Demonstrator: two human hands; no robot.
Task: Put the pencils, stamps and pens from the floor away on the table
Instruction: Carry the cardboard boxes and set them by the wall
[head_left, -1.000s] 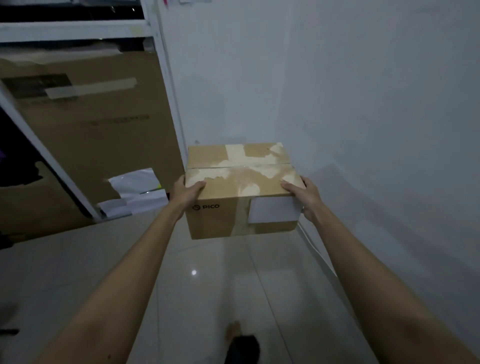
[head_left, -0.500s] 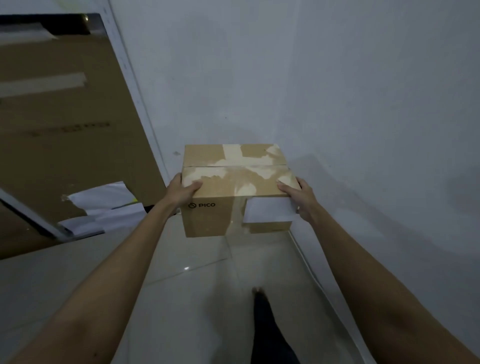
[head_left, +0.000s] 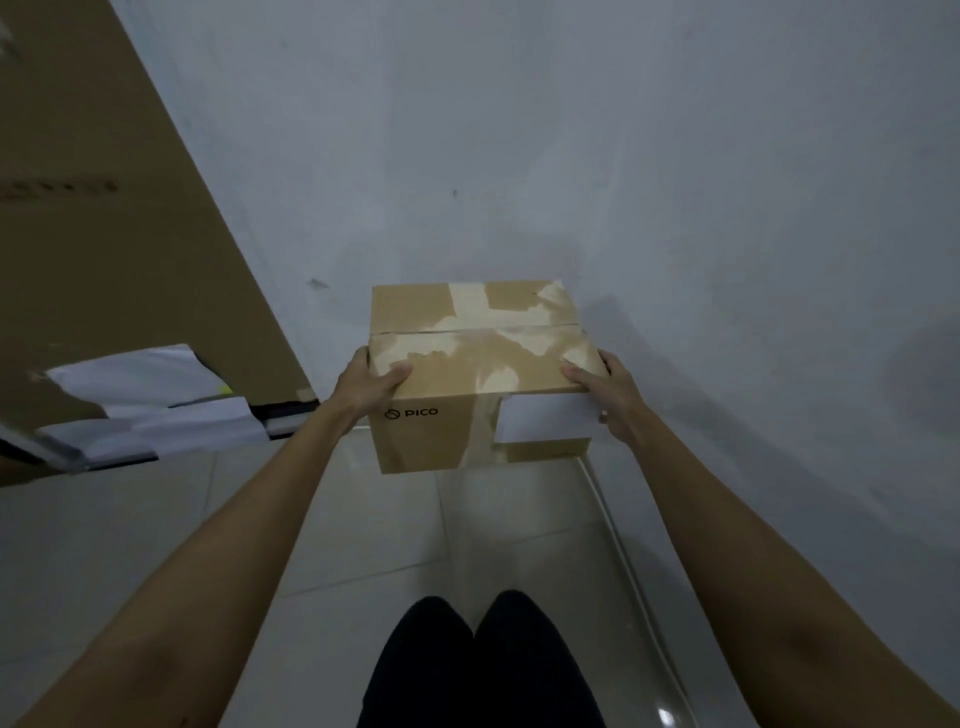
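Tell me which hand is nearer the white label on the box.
Right. The right hand grips the box corner directly beside the white label; the left hand holds the opposite corner.

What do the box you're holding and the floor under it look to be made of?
Box: brown corrugated cardboard by its look, matte, with pale torn patches where tape seems to have peeled off the top, and a white paper label on the front. Floor: glossy light tiles, likely ceramic, showing grout lines and reflected glints.
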